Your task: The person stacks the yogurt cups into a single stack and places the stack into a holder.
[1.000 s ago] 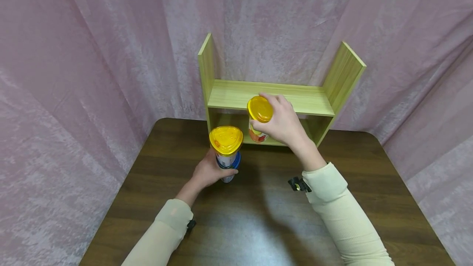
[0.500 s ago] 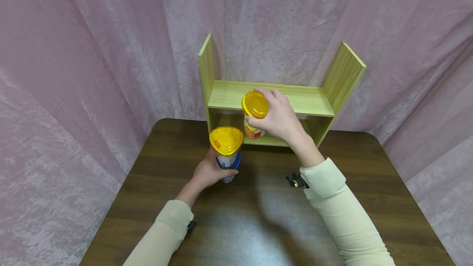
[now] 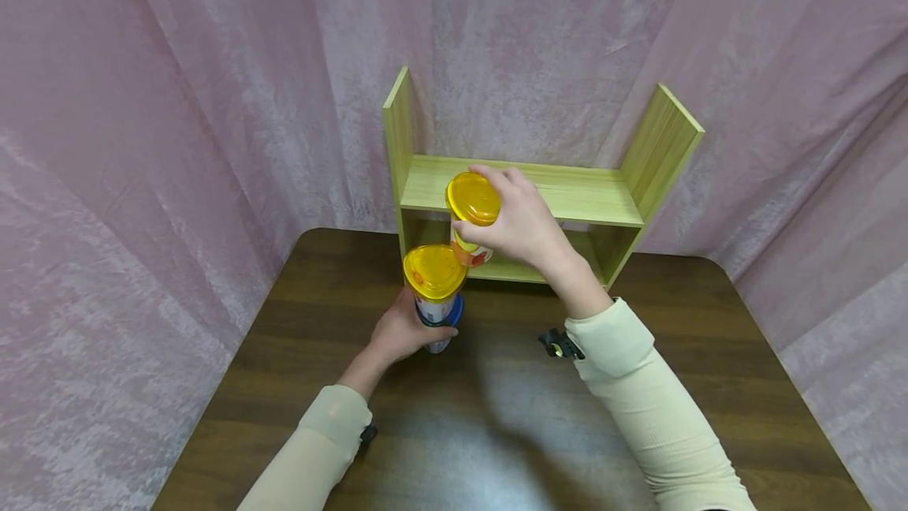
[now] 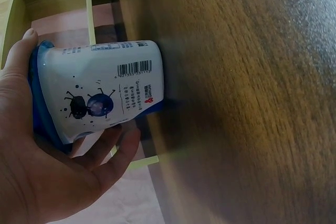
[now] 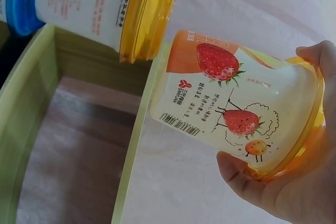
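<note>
Left hand (image 3: 399, 330) clasping blue-lidded cup (image 4: 100, 87), right hand (image 3: 523, 223) gripping strawberry cup (image 5: 210, 103), shelf (image 3: 589, 194) edge behind, tabletop (image 3: 723, 345) stretching right

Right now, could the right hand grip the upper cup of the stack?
Probably not: the right hand is near but holds the strawberry cup. With that set down, the way looks free: the upper cup is largely uncovered from above, and the left hand grips the lower cup.

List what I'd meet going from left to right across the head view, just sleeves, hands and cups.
Left sleeve, left hand, upper stacked cup, strawberry cup, right hand, right sleeve. The blue-lidded cup is left out, being directly beneath the upper one.
</note>
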`<state>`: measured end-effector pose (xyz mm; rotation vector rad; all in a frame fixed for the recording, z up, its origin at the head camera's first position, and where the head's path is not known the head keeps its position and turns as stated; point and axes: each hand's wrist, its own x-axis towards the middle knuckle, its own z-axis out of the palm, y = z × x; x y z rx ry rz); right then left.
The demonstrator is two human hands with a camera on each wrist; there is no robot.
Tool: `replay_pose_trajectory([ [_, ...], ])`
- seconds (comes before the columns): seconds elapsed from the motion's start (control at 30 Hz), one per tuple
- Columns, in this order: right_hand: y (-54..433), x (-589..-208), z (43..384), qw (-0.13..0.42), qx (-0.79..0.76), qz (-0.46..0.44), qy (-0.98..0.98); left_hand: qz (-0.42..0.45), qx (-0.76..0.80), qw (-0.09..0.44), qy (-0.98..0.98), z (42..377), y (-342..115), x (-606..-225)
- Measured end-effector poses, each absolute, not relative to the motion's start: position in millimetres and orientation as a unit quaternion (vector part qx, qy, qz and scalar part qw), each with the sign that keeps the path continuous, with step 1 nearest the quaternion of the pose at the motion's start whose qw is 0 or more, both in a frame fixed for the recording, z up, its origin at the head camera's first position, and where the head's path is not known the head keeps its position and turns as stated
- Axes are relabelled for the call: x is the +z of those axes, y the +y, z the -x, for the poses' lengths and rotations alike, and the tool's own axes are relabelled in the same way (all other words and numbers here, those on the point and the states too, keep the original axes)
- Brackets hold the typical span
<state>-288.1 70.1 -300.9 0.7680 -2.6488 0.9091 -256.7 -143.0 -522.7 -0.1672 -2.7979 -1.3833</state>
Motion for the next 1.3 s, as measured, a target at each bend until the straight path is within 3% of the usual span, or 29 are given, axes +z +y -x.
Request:
replay_pose_trajectory([
  [1.3,35.2,-298.3,280.4,0.080,0.295,-0.307,-0.901,0.081,-0.464,0.008,-0.882,262.7,-137.0,-526.4],
])
